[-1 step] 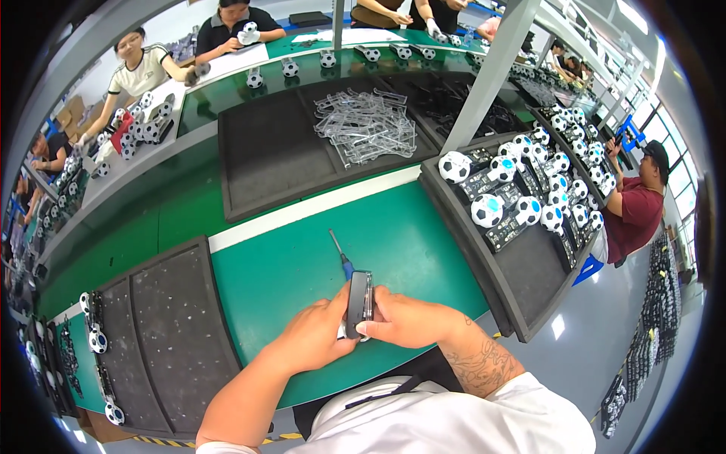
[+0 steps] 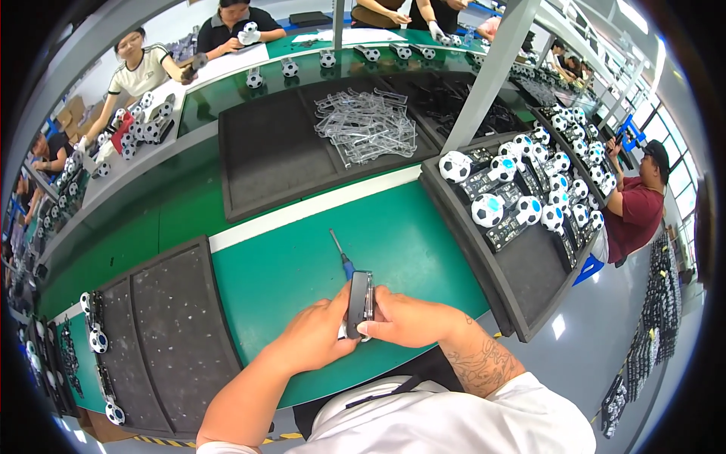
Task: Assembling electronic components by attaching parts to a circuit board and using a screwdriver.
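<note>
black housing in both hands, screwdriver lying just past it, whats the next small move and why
Probably free the right hand and reach for the screwdriver. Both hands now pinch the black housing upright over the green bench, the left hand already supports it, and the tool lies untouched just beyond.

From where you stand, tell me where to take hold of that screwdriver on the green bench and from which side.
Grip the blue handle, the thicker end nearest the hands, probably coming from above with the right hand. The screwdriver lies flat on the green bench, its thin metal shaft pointing away, so the handle is the easier hold. Both hands now hold a small black part, the left hand included.
</note>
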